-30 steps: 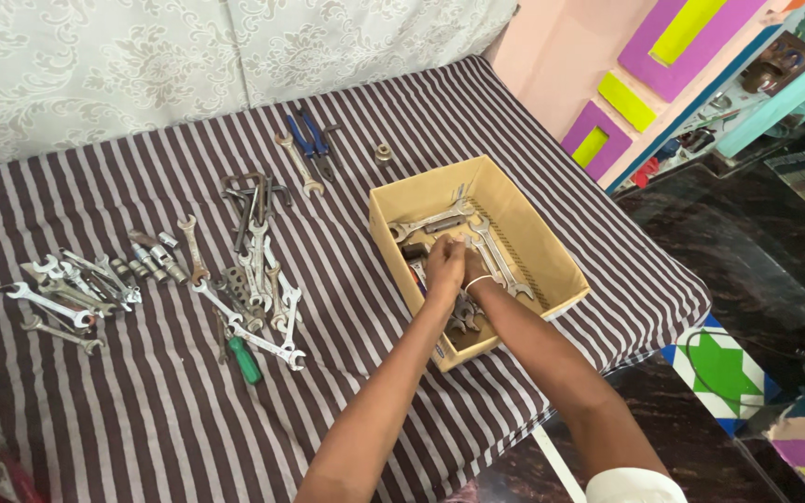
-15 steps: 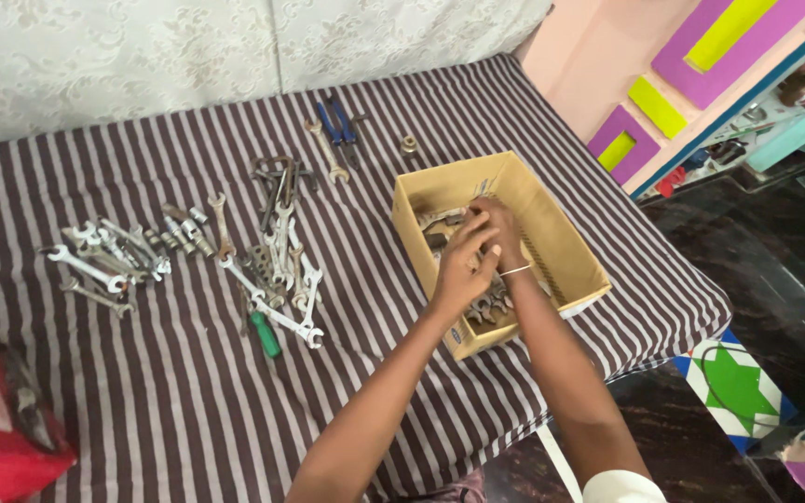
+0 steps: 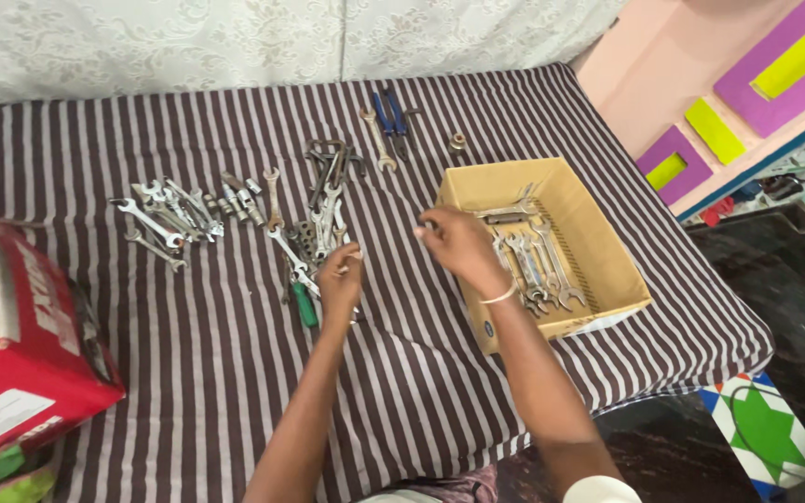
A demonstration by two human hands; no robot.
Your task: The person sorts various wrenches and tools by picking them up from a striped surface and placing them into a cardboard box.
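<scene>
— Where the left hand [image 3: 340, 282] comes down on the striped cloth, what is under it?

— A cluster of plain steel open-ended spanners [image 3: 314, 237] near the middle of the brown-and-white striped mattress [image 3: 188, 373]. The fingers curl loosely over the near end of that cluster, beside a green-handled screwdriver [image 3: 305, 304]; whether they actually grip a spanner I cannot tell.

— And the right hand [image 3: 458, 247]?

— It hovers just outside the left wall of the tan cardboard box [image 3: 607, 251], fingers pinched together; anything between them is too small to make out. A thin bangle circles that wrist.

— What lies in the box?

— More grey spanners [image 3: 533, 261], side by side. Towards the mattress's far edge lie blue-handled pliers [image 3: 389, 114]; at its left edge sits a red carton [image 3: 30, 363].
</scene>
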